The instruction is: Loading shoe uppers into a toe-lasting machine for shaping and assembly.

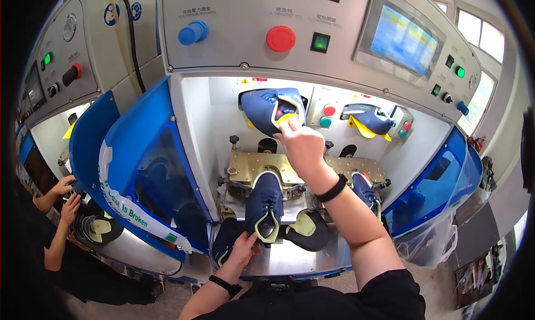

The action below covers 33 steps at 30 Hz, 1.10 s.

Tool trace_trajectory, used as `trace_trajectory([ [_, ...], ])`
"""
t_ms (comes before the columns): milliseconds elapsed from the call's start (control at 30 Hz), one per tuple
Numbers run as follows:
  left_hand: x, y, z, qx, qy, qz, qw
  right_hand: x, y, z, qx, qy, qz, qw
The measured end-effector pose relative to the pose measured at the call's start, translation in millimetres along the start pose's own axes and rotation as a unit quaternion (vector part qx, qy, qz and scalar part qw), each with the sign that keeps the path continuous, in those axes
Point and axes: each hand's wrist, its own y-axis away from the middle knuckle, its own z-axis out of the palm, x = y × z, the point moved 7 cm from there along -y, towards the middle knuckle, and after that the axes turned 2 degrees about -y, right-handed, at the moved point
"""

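My left hand [243, 251] is closed on the heel of a navy shoe upper [264, 200] with dark laces and pale green lining. Its toe points away from me, toward the metal clamp block. Reaching up into the lit machine bay, my right hand [304, 149] pinches the heel end of another navy shoe upper [261, 109], which sits over a dark holder on the back wall. Yellow material shows in that upper's opening, beside my fingertips. A dark piece with pale green lining [304, 226] lies right of the left hand's upper. Another dark upper [225, 241] is at its left.
A further navy upper with a yellow flap [372, 122] hangs on the right holder. One more upper [365, 190] rests below it. Brass-coloured clamp blocks [262, 166] span the bay. Blue side guards [150, 169] flank it. At far left, a co-worker's hands [66, 200] hold something dark.
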Motion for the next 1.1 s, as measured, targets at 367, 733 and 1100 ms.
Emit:
trace_trajectory([
  [367, 2, 7, 2, -0.003, 0.014, 0.005, 1.0, 31, -37, 38, -0.077, -0.069, -0.01, 0.995],
  [733, 3, 5, -7, 0.011, -0.004, 0.01, 1.0, 15, -34, 31, 0.113, -0.224, 0.143, 0.958],
  [1100, 1, 2, 0, 0.01, -0.012, -0.004, 1.0, 80, 81, 48, 0.052, -0.214, 0.223, 0.95],
])
